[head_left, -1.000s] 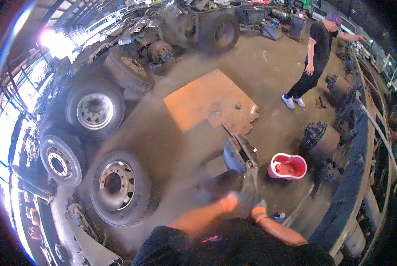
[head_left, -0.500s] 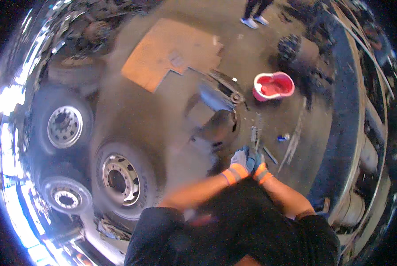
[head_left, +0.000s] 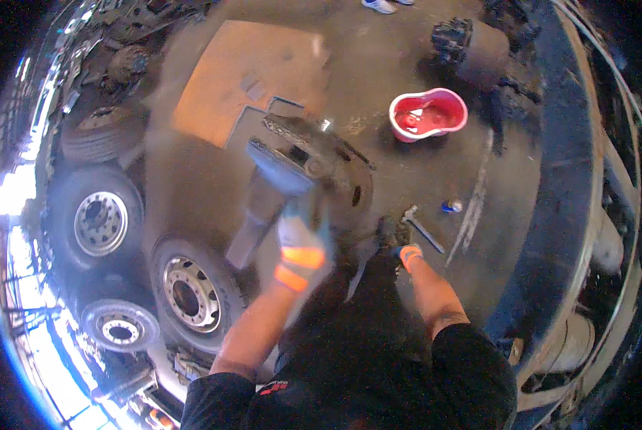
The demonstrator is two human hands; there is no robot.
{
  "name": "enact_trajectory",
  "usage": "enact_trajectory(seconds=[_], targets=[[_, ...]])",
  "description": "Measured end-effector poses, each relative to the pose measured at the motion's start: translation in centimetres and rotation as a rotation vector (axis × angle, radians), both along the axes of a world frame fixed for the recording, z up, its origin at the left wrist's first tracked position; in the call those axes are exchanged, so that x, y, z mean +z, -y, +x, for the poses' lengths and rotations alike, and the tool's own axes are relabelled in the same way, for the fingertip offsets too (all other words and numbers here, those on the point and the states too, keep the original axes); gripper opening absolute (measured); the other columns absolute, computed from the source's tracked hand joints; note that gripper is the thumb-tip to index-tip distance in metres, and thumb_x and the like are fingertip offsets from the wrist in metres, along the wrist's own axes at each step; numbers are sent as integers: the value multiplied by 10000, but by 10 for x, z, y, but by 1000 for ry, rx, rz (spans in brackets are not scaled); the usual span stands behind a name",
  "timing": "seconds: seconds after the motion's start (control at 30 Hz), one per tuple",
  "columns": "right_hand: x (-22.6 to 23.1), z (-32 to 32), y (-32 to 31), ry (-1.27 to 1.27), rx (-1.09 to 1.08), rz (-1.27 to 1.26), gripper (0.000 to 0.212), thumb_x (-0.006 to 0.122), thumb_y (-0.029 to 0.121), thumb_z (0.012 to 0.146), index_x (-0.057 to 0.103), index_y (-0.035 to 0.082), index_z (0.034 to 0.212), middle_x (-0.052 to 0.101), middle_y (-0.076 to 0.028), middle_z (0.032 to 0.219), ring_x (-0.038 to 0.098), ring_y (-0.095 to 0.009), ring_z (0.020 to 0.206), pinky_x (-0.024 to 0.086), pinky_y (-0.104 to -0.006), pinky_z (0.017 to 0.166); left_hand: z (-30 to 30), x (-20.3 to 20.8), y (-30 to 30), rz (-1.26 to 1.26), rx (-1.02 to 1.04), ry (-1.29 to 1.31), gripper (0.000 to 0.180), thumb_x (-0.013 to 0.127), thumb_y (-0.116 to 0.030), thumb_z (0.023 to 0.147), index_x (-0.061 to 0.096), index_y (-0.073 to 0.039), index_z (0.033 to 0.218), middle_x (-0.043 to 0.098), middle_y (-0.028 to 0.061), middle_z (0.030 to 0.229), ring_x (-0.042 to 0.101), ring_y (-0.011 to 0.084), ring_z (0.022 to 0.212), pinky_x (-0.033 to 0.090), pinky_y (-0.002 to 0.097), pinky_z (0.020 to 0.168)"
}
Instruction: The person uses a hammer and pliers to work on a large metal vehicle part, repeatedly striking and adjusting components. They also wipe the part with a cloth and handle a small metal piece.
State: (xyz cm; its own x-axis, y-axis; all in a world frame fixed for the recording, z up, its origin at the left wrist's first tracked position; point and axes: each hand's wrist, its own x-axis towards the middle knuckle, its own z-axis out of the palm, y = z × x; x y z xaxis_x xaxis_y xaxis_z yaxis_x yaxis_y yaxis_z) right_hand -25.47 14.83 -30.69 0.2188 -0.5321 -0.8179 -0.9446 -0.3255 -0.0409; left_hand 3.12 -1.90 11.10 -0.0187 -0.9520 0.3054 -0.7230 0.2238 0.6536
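Observation:
My left hand point(head_left: 299, 233), in a grey-blue glove with an orange cuff, reaches forward to a big dark metal part point(head_left: 314, 166), which has a bluish-grey plate on its left side. Motion smears the fingers, so whether they touch it I cannot tell. My right hand point(head_left: 405, 252) is low beside my dark clothing. Only its orange cuff and a little of the glove show clearly; its fingers are hidden in shadow. Just ahead of it lies a hammer point(head_left: 427, 231) on the floor, with a dark, chain-like or toothed piece to its left that is hard to make out.
Beyond the hammer is a small blue can point(head_left: 451, 206). A red bucket point(head_left: 430, 115) with a white rim stands farther off. Brown cardboard point(head_left: 245, 79) lies at far left. Truck wheels point(head_left: 192, 294) line the left; a long dark beam point(head_left: 561, 179) bounds the right. Someone's shoes point(head_left: 379, 6) show at the top.
My hands were together in front of me. The left has swung left and forward to the metal part; the right has stayed near my body. The view has shifted, and the hammer shows more plainly.

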Motion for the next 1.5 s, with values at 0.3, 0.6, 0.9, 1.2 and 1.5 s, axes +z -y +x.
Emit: enact_trajectory(seconds=[0.3,0.6,0.9,1.2,1.5], targets=[[12,-68,110,152,-668,-38,272,620,235,827,679,69,1034,676,-132,1050,648,-290,977,504,-383,823,-37,2,83,606,371,686,270,623,-335,838,696,-108,964,667,227,912,655,400,855,522,468,721],[72,-82,62,274,-746,8,399,633,295,824,622,30,1122,647,-190,1099,627,-346,1003,496,-416,853,-26,-35,93,564,188,856,176,571,-98,787,708,-50,887,682,203,918,672,351,866,540,434,742],[312,49,194,823,-555,-470,498,643,335,823,574,18,1201,627,-235,1121,617,-399,986,494,-457,853,59,-30,97,426,-242,589,309,511,30,725,662,-31,988,659,221,1009,617,387,996,492,409,844],[401,166,323,881,769,-635,194,544,196,856,633,129,1015,645,-124,897,644,-324,841,517,-448,726,83,-70,-30,349,88,-987,271,614,-59,809,663,-52,1075,695,142,996,656,208,865,513,329,790],[402,209,299,273,150,-517,291,443,209,882,650,37,770,677,-157,826,666,-332,757,499,-435,654,195,-203,-264,705,423,-57,251,595,-197,868,668,-38,1049,678,103,1106,631,240,1033,467,344,934]])
